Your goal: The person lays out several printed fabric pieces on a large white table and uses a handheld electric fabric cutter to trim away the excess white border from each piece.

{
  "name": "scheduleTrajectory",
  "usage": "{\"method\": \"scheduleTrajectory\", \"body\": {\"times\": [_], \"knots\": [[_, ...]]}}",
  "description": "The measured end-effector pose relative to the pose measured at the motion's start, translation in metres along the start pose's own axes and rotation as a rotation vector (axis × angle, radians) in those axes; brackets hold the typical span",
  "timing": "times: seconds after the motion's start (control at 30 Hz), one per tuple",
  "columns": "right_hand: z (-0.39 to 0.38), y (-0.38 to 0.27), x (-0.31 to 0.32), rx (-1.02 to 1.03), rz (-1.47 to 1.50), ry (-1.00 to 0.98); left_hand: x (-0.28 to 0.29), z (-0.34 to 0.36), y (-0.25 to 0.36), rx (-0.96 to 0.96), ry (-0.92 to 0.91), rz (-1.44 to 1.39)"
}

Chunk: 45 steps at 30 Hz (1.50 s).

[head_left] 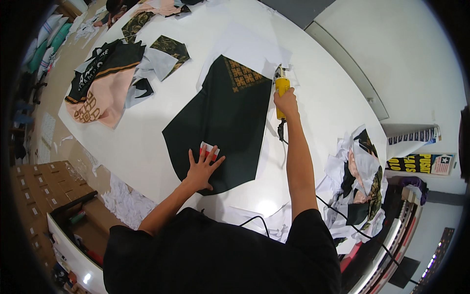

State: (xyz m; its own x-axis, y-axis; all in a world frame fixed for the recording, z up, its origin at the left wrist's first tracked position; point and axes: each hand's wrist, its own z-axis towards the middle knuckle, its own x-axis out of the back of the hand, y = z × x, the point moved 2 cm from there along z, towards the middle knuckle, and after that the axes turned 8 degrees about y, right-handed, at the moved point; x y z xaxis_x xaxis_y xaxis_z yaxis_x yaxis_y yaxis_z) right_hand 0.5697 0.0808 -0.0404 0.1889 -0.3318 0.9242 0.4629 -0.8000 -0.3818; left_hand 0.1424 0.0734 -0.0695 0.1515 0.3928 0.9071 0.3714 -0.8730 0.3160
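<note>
A dark green fabric panel (215,122) with a gold-patterned corner lies flat over white paper (232,41) on the white table. My left hand (201,171) presses on its lower part, fingers spread, beside a small red and white patch (209,151). In my right hand (287,102) is a yellow electric fabric cutter (282,87), gripped round its body. The cutter's metal head (280,71) is at the panel's upper right corner; whether the blade touches the cloth cannot be made out. A dark cord hangs from the cutter's lower end.
Peach and dark green printed pieces (105,83) lie at the left, near a camouflage-patterned scrap (171,51). Mixed offcuts (360,181) are heaped at the right edge, where a black cable (362,234) runs. Cardboard boxes (46,196) stand at the lower left. Someone's hand shows at the far left.
</note>
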Motion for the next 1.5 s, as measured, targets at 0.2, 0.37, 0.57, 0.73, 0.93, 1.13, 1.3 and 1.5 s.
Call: {"method": "scheduleTrajectory", "body": {"times": [0.2, 0.37, 0.57, 0.73, 0.93, 1.13, 1.3, 1.5], "knots": [[0.075, -0.006, -0.003, -0.048, -0.001, 0.005, 0.015, -0.065, -0.044, -0.026, -0.094, 0.009], [0.054, 0.011, 0.026, -0.018, -0.078, 0.039, 0.039, -0.116, -0.091, 0.351, 0.128, 0.137], [-0.120, 0.035, 0.065, 0.105, -0.009, 0.042, 0.007, -0.015, -0.057, 0.465, 0.664, -0.187], [-0.243, 0.071, 0.073, 0.237, -0.041, -0.147, -0.001, -0.001, -0.048, 0.582, 0.370, -0.078], [-0.312, 0.087, 0.074, 0.353, -0.020, -0.330, -0.013, -0.030, -0.046, 0.583, 0.313, -0.106], [-0.304, 0.068, 0.063, 0.434, -0.002, -0.355, -0.015, -0.041, -0.042, 0.591, 0.288, -0.113], [-0.290, 0.052, 0.057, 0.492, -0.005, -0.313, -0.019, -0.041, -0.043, 0.594, 0.286, -0.139], [-0.288, 0.047, 0.054, 0.494, 0.016, -0.314, -0.020, -0.040, -0.044, 0.596, 0.289, -0.130]]}}
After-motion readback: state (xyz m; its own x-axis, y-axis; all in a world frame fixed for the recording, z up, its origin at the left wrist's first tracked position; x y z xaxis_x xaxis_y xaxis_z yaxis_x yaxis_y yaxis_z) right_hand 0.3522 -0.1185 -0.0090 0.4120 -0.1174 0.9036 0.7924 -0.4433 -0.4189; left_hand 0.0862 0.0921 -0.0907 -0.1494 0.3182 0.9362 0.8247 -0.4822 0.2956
